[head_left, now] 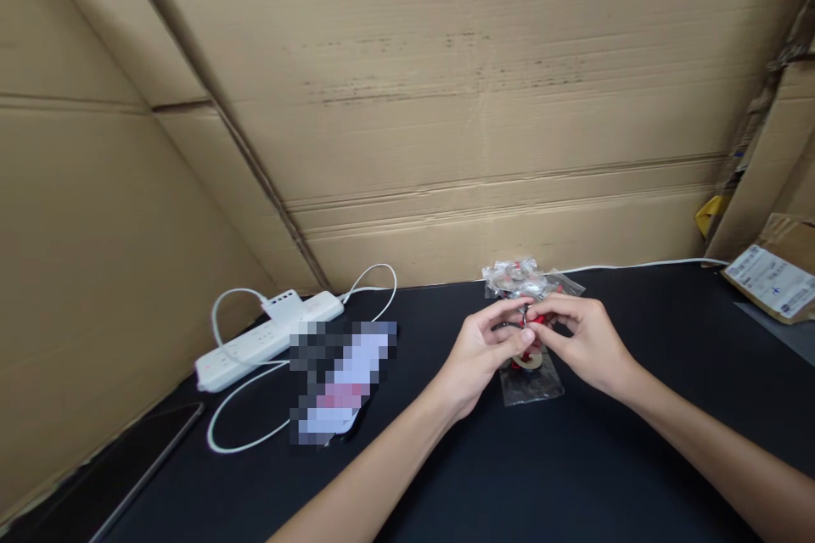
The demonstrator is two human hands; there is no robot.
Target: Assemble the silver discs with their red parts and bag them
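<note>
My left hand [485,349] and my right hand [582,343] meet above the black table, fingertips pinched close together. Between them is a small metal ring [525,316], which my left thumb and fingers grip. My right fingers close on a small red piece [538,320] right beside the ring; whether the two are joined I cannot tell. Under the hands lies a clear plastic bag [535,388], with a beige round item and red bits showing above it. More clear plastic bags [509,270] with red and silvery contents lie just behind my fingers, which partly hide them.
To the left, a white power strip [267,344] carries a plugged-in charger and a looping white cable [220,446]. Near it lies a blurred-out phone [350,382]. A dark flat tablet-like device [127,458] is at far left, a labelled parcel [773,276] at right. Cardboard walls [446,127] surround the table.
</note>
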